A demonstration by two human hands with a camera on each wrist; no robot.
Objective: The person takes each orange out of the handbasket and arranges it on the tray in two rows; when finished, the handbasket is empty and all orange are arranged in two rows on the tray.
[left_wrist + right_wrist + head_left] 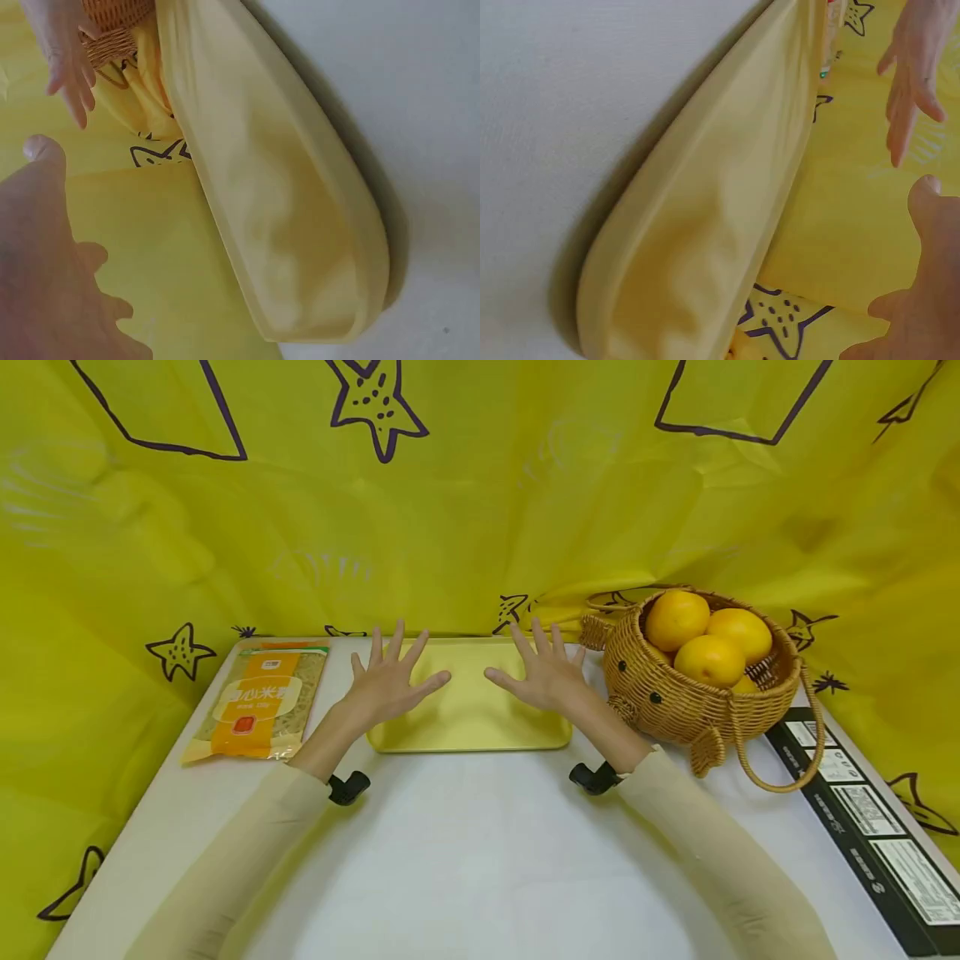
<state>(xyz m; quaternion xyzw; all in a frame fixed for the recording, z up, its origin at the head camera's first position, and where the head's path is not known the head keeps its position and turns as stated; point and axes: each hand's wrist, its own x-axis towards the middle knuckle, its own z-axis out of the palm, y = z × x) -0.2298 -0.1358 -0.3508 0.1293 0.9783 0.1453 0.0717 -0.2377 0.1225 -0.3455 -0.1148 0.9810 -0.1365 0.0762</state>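
A yellow rectangular tray [468, 727] lies on the white table near the back curtain. Above its left end my left hand [387, 685] is held out with spread, straight fingers, holding nothing. My right hand [546, 675] is spread the same way above the tray's right end, also holding nothing. In the left wrist view the tray [255, 187] shows beside the left hand [52, 262], a gap between them. The right wrist view likewise has the tray [697, 202] apart from the right hand [922, 285].
To the right stands a wicker basket [675, 710] with a looped handle, holding several orange fruits [708, 661]. A long black box [862, 835] lies along the right edge. At left lies an orange-labelled food packet [258, 702]. Behind hangs a yellow curtain [465, 527] with star drawings.
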